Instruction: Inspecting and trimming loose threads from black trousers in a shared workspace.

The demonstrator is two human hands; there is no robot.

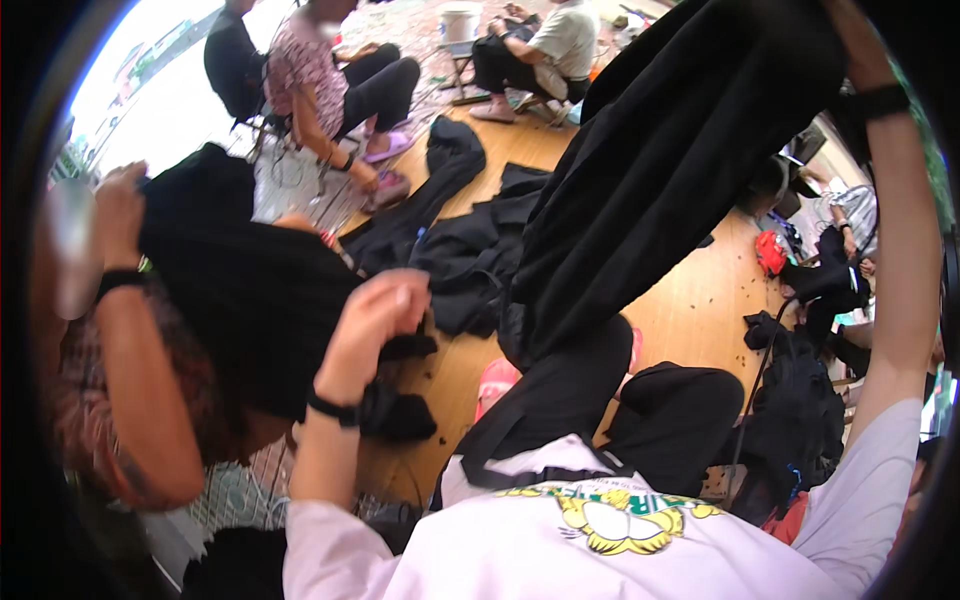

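Observation:
My right hand (855,40) is raised high at the upper right, its fingers mostly hidden behind the black garment (650,170) that it holds up. The long dark cloth, shaped like a trouser leg, hangs slantwise from there down to my knees. In front of my chest, a little left of the cloth and apart from it, my left hand (385,305) is lifted with its fingers curled together. Whether it pinches anything small does not show. Black wristbands are on both my wrists.
A wooden board (700,290) lies before me with a pile of black garments (455,240) on it. Close on my left, a person holds up black cloth (240,270). Others sit at the far side, near a white bucket (460,25). More dark clothes (795,410) lie at right.

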